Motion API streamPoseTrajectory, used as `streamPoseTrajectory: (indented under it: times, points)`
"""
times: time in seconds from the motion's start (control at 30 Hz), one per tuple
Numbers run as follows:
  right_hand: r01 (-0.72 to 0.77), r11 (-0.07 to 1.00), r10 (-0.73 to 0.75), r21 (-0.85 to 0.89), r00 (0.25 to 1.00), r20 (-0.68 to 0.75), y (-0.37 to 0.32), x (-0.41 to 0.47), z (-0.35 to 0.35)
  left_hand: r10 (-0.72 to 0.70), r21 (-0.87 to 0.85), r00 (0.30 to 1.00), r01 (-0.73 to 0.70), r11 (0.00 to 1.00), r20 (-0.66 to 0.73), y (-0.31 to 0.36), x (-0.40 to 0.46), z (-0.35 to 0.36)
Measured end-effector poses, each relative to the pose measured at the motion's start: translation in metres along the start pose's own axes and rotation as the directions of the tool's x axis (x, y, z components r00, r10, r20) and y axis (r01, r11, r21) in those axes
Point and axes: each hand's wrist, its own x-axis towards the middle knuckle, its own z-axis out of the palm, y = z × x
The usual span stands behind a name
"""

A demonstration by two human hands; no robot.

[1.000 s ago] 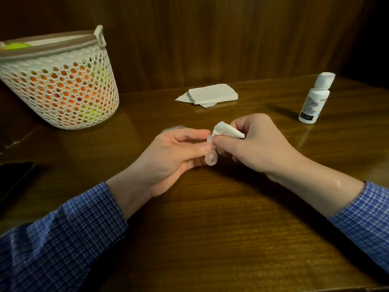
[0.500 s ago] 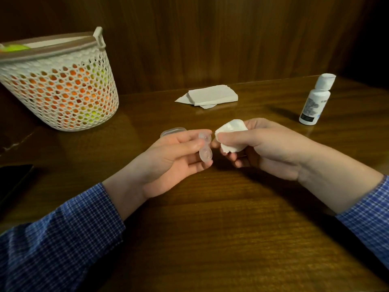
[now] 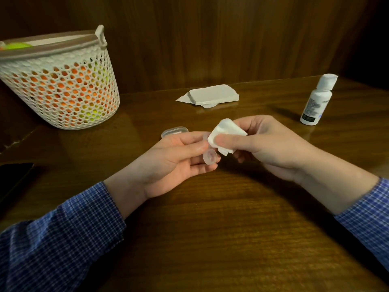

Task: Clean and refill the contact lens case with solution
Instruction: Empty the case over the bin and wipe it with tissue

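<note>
Left hand [image 3: 172, 163] pinches the lens case [image 3: 209, 157] above mid-worktop | right hand [image 3: 267, 144] grips a wadded tissue [image 3: 226, 134] touching the case's upper well | twist the tissue right to the well floor | solution bottle [image 3: 316, 101] waits at 2 o'clock.
</note>
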Motion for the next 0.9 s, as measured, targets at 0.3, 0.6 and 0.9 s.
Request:
streamPoseTrajectory:
  times: [0.3, 0.6, 0.9]
  points:
    - [-0.005, 0.978, -0.007, -0.208, 0.998, -0.056, -0.003, -0.003, 0.003, -0.097, 0.100, 0.994, 0.092, 0.991, 0.050, 0.005, -0.003, 0.002]
    - [0.039, 0.911, -0.135, -0.412, 0.969, -0.209, -0.006, -0.007, 0.015, -0.212, 0.022, 0.975, 0.211, 0.977, 0.066, 0.011, -0.002, 0.002]
    - [-0.247, 0.946, 0.289, 0.210, 0.935, -0.205, 0.003, 0.001, 0.022, -0.063, -0.008, 0.998, 0.062, 0.998, -0.022, 0.001, -0.001, 0.001]
